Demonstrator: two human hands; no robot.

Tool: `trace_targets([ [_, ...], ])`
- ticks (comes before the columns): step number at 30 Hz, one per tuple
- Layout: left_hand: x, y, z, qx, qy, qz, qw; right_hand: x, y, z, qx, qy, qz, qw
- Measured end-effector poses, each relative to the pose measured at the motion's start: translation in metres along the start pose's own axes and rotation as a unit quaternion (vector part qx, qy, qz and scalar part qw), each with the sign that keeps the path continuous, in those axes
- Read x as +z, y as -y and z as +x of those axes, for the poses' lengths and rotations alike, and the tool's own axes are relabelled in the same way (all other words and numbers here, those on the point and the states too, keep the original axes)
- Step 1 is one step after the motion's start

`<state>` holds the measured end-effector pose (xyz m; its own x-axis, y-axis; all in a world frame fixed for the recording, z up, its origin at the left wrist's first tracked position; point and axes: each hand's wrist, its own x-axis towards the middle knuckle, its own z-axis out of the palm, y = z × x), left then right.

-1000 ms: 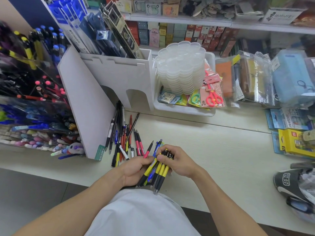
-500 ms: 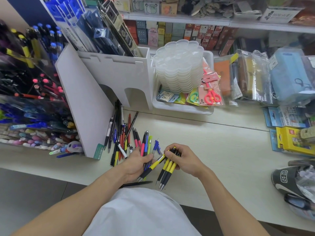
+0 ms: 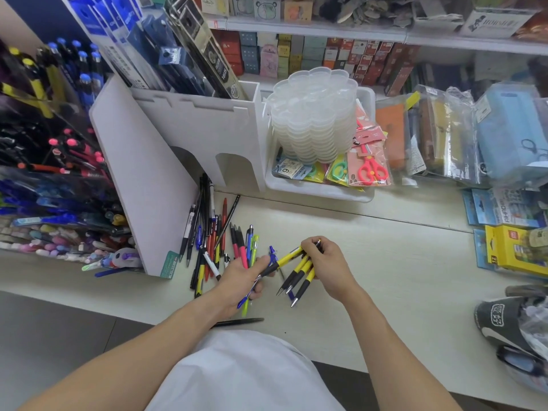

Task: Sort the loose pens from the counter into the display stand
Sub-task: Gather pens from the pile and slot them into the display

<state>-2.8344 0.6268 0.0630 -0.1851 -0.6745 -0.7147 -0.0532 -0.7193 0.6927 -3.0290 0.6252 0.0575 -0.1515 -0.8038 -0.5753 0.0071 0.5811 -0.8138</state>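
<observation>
Loose pens (image 3: 212, 235) in black, red, blue and yellow lie in a pile on the pale counter (image 3: 385, 262), beside the white display stand (image 3: 154, 179). My right hand (image 3: 327, 264) grips a bunch of yellow-and-black pens (image 3: 299, 272), tips pointing down toward me. My left hand (image 3: 241, 278) holds a mixed bundle of red, blue and green pens, and its fingers also pinch the black end of one yellow pen (image 3: 278, 262) that spans both hands. A single black pen (image 3: 237, 322) lies near the counter's front edge.
Clear tiered racks (image 3: 50, 185) full of pens stand at the left. A white bin (image 3: 320, 191) with stacked clear trays and packed scissors sits behind the pile. Packaged goods line the right side, with a yellow box (image 3: 516, 250) and a dark shoe (image 3: 504, 321) at the right edge.
My hands have drawn apart: the yellow pens have gone with my right hand, the mixed ones stay in my left. One yellow pen bridges them. The black pen now lies at the front edge.
</observation>
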Motion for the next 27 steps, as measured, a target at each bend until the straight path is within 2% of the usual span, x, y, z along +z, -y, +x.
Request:
trace_targets([
  [3, 0.009, -0.003, 0.002, 0.025, 0.017, 0.046, 0.999, 0.015, -0.004, 0.006, -0.015, -0.122, -0.02, 0.992],
  [7, 0.017, -0.008, 0.005, 0.023, 0.024, 0.041, 0.999, 0.023, -0.001, 0.007, -0.042, -0.182, -0.041, 0.982],
  [10, 0.015, -0.009, 0.008, 0.007, 0.045, 0.059, 0.997, 0.024, -0.004, 0.01, -0.056, -0.176, -0.039, 0.982],
  [16, 0.007, -0.019, 0.0, -0.037, 0.114, 0.058, 0.991, 0.024, -0.002, 0.015, -0.079, -0.105, 0.019, 0.991],
  [21, 0.002, -0.025, -0.009, -0.111, 0.199, 0.012, 0.974, 0.029, 0.003, 0.002, -0.107, -0.119, 0.031, 0.987],
  [24, -0.007, -0.025, -0.017, -0.108, 0.238, -0.026, 0.965, 0.033, 0.008, -0.012, -0.127, -0.138, 0.044, 0.981],
  [27, -0.021, -0.027, -0.027, -0.082, 0.264, -0.011, 0.961, 0.039, 0.015, -0.027, -0.142, -0.128, 0.049, 0.98],
])
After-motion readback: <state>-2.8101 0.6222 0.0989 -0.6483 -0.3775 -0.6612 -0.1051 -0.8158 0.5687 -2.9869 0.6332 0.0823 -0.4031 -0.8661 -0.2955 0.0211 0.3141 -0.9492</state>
